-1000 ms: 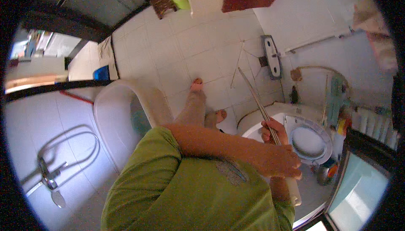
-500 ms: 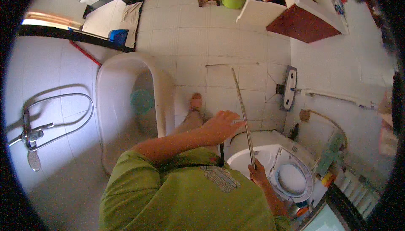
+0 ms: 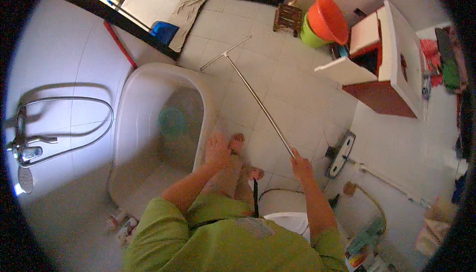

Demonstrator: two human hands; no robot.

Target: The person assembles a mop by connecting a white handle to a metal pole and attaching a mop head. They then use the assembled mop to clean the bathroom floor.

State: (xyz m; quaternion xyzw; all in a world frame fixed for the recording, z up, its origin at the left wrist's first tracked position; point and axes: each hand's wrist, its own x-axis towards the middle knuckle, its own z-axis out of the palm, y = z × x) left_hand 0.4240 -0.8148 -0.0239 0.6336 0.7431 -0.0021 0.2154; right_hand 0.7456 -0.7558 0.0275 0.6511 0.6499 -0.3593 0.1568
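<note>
My right hand [image 3: 301, 165] is closed round the lower end of a metal pole, part of a floor squeegee [image 3: 260, 104]. From my grip the pole slants forward and left, and its thin crossbar head lies on the light tiled floor. My left hand [image 3: 216, 150] is beside the rim of the bathtub [image 3: 208, 108], above my leg. Its fingers are stretched out, slightly blurred, with nothing visible in them. A greenish round thing [image 3: 172, 121] lies inside the tub.
Beyond the squeegee stand a small wooden stool [image 3: 288, 18], an orange basin [image 3: 328, 19] over a green bucket [image 3: 311, 36], and a white cabinet [image 3: 347, 71] with its door open. A flat mop [image 3: 341, 155] leans at the right wall. A blue dustpan [image 3: 164, 33] sits by the doorway.
The squeegee head has moved forward and left across the floor. My right hand has reached forward with the pole. My left hand has drawn back left toward the tub, and the view has turned.
</note>
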